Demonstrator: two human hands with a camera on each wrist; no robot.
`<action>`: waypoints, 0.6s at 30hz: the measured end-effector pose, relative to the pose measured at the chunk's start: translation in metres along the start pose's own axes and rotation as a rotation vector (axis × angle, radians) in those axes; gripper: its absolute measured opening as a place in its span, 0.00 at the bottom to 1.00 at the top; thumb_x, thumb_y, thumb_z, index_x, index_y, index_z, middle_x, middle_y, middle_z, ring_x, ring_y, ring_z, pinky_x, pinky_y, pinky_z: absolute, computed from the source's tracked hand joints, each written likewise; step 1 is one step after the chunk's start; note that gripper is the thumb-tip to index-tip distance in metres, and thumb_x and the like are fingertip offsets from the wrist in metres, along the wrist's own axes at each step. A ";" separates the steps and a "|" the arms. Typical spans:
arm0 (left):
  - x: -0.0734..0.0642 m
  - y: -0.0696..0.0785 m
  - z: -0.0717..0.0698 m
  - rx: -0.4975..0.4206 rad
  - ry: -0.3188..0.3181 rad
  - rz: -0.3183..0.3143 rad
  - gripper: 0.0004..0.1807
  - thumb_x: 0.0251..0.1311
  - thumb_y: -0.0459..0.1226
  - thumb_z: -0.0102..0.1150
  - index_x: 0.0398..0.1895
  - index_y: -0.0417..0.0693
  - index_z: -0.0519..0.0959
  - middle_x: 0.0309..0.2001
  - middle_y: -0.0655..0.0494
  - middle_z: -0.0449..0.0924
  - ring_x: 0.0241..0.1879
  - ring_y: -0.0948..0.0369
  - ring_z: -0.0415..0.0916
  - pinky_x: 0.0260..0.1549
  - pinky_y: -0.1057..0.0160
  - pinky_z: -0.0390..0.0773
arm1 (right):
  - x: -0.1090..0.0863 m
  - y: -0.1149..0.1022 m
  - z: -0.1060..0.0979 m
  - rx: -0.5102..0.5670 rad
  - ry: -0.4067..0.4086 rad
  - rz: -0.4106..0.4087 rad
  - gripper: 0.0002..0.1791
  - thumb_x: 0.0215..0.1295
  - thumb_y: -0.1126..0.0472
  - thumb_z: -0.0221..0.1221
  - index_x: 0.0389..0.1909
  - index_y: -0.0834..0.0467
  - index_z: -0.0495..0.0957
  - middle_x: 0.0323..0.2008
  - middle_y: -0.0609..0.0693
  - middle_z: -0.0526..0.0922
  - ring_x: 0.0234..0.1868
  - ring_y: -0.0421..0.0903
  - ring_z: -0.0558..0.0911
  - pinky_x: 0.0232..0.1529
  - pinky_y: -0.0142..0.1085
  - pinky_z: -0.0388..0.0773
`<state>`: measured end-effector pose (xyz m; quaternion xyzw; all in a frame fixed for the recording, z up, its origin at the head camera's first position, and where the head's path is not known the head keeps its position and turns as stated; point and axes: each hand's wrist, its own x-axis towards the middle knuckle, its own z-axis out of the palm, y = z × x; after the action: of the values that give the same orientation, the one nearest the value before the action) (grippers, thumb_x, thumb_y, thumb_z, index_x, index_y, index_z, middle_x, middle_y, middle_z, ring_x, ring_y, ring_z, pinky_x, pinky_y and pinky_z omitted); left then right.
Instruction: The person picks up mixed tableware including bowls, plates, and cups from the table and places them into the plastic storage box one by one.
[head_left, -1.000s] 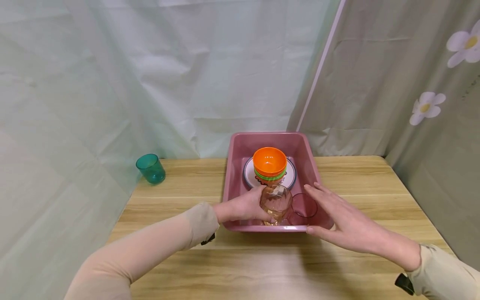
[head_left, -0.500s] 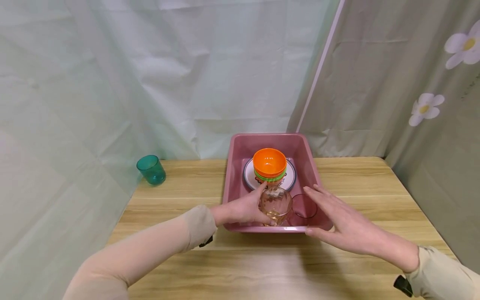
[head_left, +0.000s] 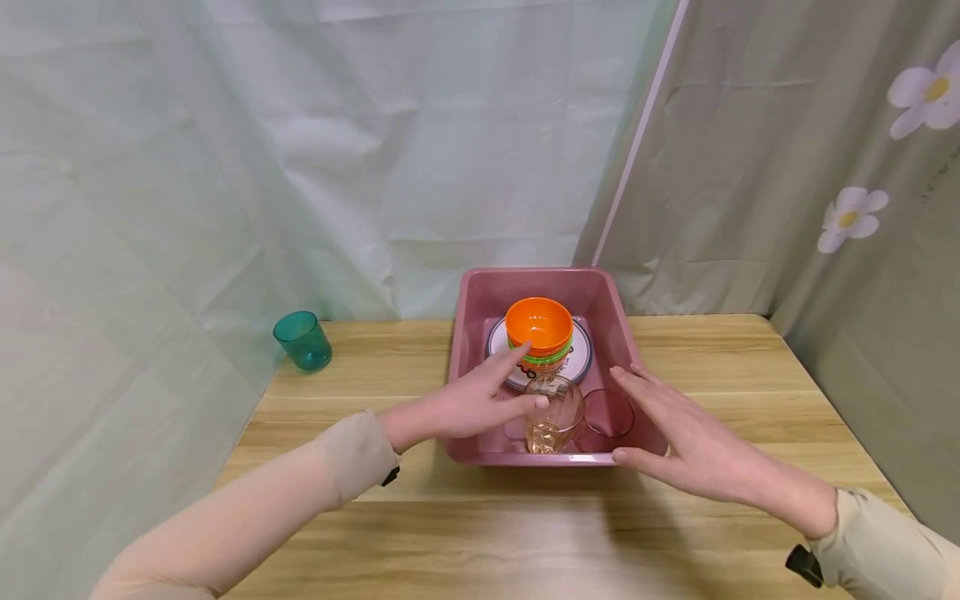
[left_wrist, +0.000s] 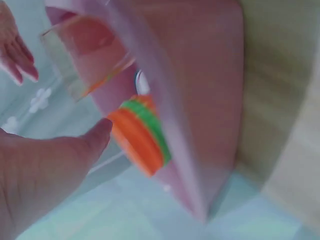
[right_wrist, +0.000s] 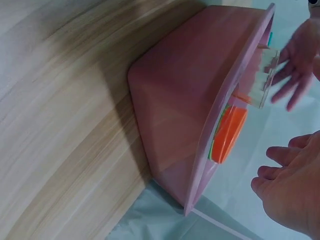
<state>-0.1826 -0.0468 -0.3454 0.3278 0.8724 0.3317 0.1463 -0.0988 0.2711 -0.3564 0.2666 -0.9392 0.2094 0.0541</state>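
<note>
A pink plastic bin (head_left: pixel 624 317) holds an amber-tinted glass (head_left: pixel 564 417) near its front edge and a second see-through glass (head_left: pixel 609 417) to the right of it. Behind them, orange and green bowls (head_left: pixel 538 321) are stacked on a white plate (head_left: pixel 583 360) with a dark rim. My left hand (head_left: pixel 468 404) hovers over the bin's left side, fingers spread, beside the amber glass and holding nothing. In the right wrist view that left hand (right_wrist: pixel 298 60) appears apart from the glass. My right hand (head_left: pixel 697 446) is at the bin's right front corner, fingers extended, also holding nothing.
A teal cup (head_left: pixel 303 342) stands tilted-looking at the table's back left. The wooden table (head_left: pixel 360 367) meets a pale curtain (head_left: pixel 480 150) behind and at the left. Another curtain with white flowers (head_left: pixel 855 217) hangs at the right.
My left hand has let go of the amber glass and drawn back to the left and up. The glass stays in the bin. My right hand has hardly moved.
</note>
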 end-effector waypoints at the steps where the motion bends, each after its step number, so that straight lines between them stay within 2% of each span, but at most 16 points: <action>1: -0.003 0.001 -0.003 0.068 0.019 0.017 0.52 0.67 0.64 0.56 0.84 0.54 0.44 0.82 0.51 0.47 0.75 0.53 0.57 0.71 0.50 0.62 | 0.001 0.000 -0.001 0.004 -0.003 0.003 0.51 0.65 0.34 0.64 0.82 0.49 0.53 0.79 0.51 0.57 0.77 0.62 0.57 0.67 0.64 0.64; 6: -0.016 0.002 -0.013 0.550 0.081 0.156 0.49 0.70 0.69 0.43 0.85 0.57 0.43 0.83 0.50 0.41 0.80 0.49 0.41 0.75 0.46 0.49 | 0.005 0.003 -0.004 -0.012 0.003 -0.003 0.52 0.65 0.35 0.64 0.82 0.50 0.52 0.80 0.51 0.56 0.79 0.61 0.54 0.69 0.64 0.62; 9: -0.025 -0.001 -0.012 0.737 0.094 0.234 0.48 0.70 0.70 0.39 0.84 0.57 0.45 0.83 0.49 0.37 0.81 0.49 0.36 0.76 0.42 0.42 | 0.007 0.004 -0.006 -0.069 0.010 -0.021 0.51 0.65 0.34 0.64 0.82 0.48 0.52 0.80 0.48 0.54 0.80 0.56 0.51 0.72 0.60 0.59; 12: -0.034 -0.004 -0.008 0.798 0.070 0.236 0.47 0.70 0.71 0.35 0.84 0.60 0.47 0.83 0.51 0.33 0.81 0.50 0.32 0.75 0.39 0.38 | 0.007 0.004 -0.007 -0.149 0.003 -0.048 0.50 0.65 0.32 0.62 0.82 0.44 0.51 0.81 0.45 0.50 0.81 0.53 0.47 0.75 0.55 0.53; 18: -0.042 -0.008 -0.003 0.788 0.064 0.237 0.46 0.71 0.70 0.34 0.84 0.60 0.48 0.83 0.52 0.30 0.81 0.50 0.31 0.75 0.37 0.38 | 0.004 0.002 -0.005 -0.245 -0.023 -0.089 0.49 0.66 0.30 0.59 0.82 0.39 0.50 0.82 0.45 0.47 0.82 0.54 0.43 0.79 0.47 0.41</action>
<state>-0.1564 -0.0810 -0.3476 0.4465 0.8929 -0.0030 -0.0569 -0.1036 0.2731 -0.3514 0.3017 -0.9456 0.0872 0.0848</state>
